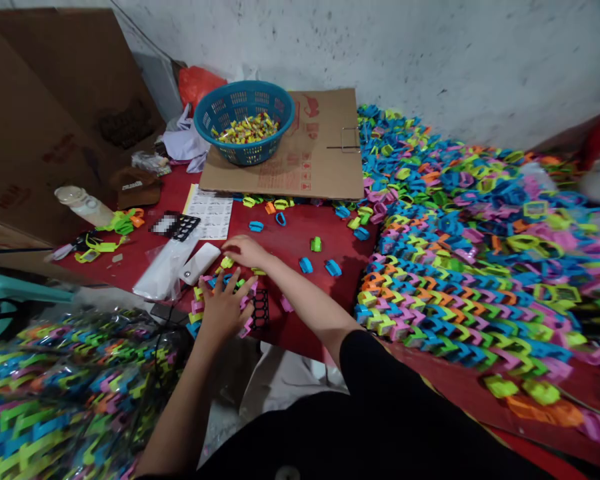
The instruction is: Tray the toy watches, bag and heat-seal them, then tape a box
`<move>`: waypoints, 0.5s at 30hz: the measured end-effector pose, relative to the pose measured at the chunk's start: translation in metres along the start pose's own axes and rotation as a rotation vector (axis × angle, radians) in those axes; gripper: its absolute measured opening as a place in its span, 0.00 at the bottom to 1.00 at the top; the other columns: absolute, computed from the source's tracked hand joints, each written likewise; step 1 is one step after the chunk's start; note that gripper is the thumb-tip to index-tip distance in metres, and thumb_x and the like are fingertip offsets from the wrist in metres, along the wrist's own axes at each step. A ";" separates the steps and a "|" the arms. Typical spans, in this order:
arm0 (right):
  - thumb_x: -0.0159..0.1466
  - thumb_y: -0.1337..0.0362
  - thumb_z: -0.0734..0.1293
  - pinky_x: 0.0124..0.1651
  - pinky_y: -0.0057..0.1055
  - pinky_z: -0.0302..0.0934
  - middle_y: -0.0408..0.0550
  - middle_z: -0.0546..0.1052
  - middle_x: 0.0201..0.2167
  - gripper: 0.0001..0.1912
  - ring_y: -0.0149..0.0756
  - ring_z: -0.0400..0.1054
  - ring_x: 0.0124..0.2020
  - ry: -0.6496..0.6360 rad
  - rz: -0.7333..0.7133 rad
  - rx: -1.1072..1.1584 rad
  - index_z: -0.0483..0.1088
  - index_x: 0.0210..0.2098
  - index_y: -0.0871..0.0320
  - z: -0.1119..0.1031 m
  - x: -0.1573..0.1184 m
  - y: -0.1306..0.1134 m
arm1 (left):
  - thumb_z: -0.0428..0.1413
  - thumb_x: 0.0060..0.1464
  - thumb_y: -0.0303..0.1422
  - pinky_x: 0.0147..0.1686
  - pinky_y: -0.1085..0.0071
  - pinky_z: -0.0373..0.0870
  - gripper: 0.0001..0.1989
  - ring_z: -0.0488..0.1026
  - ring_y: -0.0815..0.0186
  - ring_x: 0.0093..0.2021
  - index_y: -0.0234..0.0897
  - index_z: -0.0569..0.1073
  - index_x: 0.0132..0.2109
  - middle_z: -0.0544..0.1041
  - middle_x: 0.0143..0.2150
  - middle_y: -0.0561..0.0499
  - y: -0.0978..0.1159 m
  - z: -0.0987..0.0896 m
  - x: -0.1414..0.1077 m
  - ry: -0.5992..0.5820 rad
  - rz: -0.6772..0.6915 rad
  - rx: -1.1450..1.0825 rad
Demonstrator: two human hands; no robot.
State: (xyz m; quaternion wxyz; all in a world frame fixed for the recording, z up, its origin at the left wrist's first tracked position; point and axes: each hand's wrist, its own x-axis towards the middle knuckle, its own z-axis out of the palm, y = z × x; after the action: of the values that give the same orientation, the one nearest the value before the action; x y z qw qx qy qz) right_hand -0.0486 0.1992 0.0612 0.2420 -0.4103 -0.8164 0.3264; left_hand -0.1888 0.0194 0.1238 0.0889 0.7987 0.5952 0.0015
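Observation:
My left hand (pixel 224 310) lies with its fingers spread over a cluster of small coloured plastic pieces (pixel 197 307), which look like toy watches. My right hand (pixel 245 252) is just beyond it, its fingers loosely bent above a yellow piece (pixel 227 263). No held object shows in the right hand, though its fingertips are partly hidden. Left of the right hand is a white oblong device (pixel 200 263). A black grid-like plastic frame (pixel 261 310) sits to the right of my left hand, near the table edge.
On the red table (pixel 290 230) are loose blue pieces (pixel 333 267). A blue basket (pixel 245 143) of small yellow items stands on flat cardboard (pixel 325 173). Coloured pieces (pixel 440 280) are heaped at right. Clear bags (pixel 165 267), a sticker sheet (pixel 211 210) and a bottle (pixel 83 205) lie left.

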 end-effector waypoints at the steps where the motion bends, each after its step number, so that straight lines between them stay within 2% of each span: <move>1: 0.71 0.66 0.78 0.76 0.55 0.62 0.58 0.81 0.68 0.15 0.52 0.70 0.72 -0.065 -0.023 -0.052 0.84 0.57 0.53 0.006 0.016 0.000 | 0.58 0.72 0.39 0.77 0.11 0.40 0.32 0.56 0.29 0.85 0.63 0.72 0.79 0.67 0.84 0.47 -0.001 0.000 0.001 0.000 -0.010 0.003; 3: 0.70 0.63 0.80 0.76 0.61 0.60 0.60 0.75 0.75 0.17 0.57 0.62 0.78 -0.157 -0.017 -0.151 0.84 0.58 0.52 0.015 0.037 0.003 | 0.58 0.72 0.38 0.76 0.11 0.42 0.32 0.56 0.29 0.85 0.63 0.72 0.79 0.67 0.84 0.46 -0.003 -0.001 0.004 -0.011 -0.038 0.005; 5: 0.72 0.65 0.77 0.75 0.55 0.62 0.59 0.76 0.73 0.11 0.54 0.65 0.75 -0.191 0.035 -0.241 0.85 0.53 0.53 0.012 0.048 0.016 | 0.58 0.72 0.39 0.75 0.10 0.43 0.32 0.57 0.29 0.84 0.63 0.72 0.80 0.68 0.84 0.45 -0.008 -0.003 0.007 -0.017 -0.067 0.004; 7: 0.70 0.67 0.77 0.71 0.44 0.66 0.58 0.83 0.63 0.06 0.50 0.74 0.66 -0.216 0.109 -0.319 0.86 0.47 0.56 -0.007 0.055 0.035 | 0.57 0.73 0.39 0.75 0.09 0.45 0.32 0.58 0.29 0.84 0.63 0.71 0.80 0.69 0.83 0.44 -0.014 -0.005 0.012 -0.008 -0.092 0.008; 9: 0.70 0.66 0.77 0.69 0.41 0.67 0.60 0.84 0.58 0.08 0.51 0.76 0.62 -0.204 0.186 -0.381 0.87 0.48 0.58 -0.036 0.060 0.056 | 0.56 0.73 0.39 0.75 0.10 0.45 0.32 0.59 0.30 0.83 0.63 0.70 0.80 0.70 0.82 0.44 -0.021 -0.005 0.017 0.012 -0.114 0.011; 10: 0.71 0.64 0.77 0.70 0.43 0.66 0.64 0.84 0.59 0.12 0.53 0.75 0.64 -0.172 0.219 -0.406 0.87 0.53 0.59 -0.051 0.063 0.066 | 0.56 0.73 0.39 0.75 0.10 0.46 0.32 0.59 0.30 0.83 0.63 0.70 0.81 0.70 0.82 0.44 -0.024 -0.005 0.021 0.023 -0.126 0.011; 12: 0.75 0.58 0.74 0.75 0.54 0.62 0.70 0.76 0.70 0.22 0.61 0.67 0.73 -0.105 0.310 -0.454 0.82 0.65 0.60 -0.078 0.068 0.082 | 0.56 0.74 0.39 0.75 0.10 0.46 0.33 0.60 0.31 0.83 0.63 0.68 0.81 0.70 0.82 0.43 -0.032 -0.006 0.031 0.046 -0.148 0.007; 13: 0.76 0.55 0.73 0.77 0.60 0.59 0.71 0.69 0.77 0.27 0.65 0.61 0.79 -0.103 0.371 -0.475 0.78 0.71 0.58 -0.088 0.070 0.089 | 0.56 0.74 0.39 0.75 0.10 0.47 0.33 0.60 0.31 0.83 0.62 0.68 0.82 0.70 0.82 0.43 -0.035 -0.006 0.036 0.056 -0.160 0.003; 15: 0.77 0.49 0.72 0.79 0.70 0.55 0.65 0.54 0.87 0.35 0.69 0.49 0.85 -0.161 0.466 -0.514 0.68 0.80 0.48 -0.101 0.069 0.098 | 0.57 0.73 0.38 0.73 0.09 0.48 0.33 0.60 0.29 0.82 0.61 0.69 0.81 0.70 0.82 0.41 -0.041 -0.004 0.045 0.088 -0.177 -0.006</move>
State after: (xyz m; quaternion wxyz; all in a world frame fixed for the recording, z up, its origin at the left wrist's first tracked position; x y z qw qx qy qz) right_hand 0.0304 0.3345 0.0656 -0.0155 -0.6060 -0.7728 0.1881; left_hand -0.2147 0.0740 0.1175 0.0651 0.7417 0.6668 0.0304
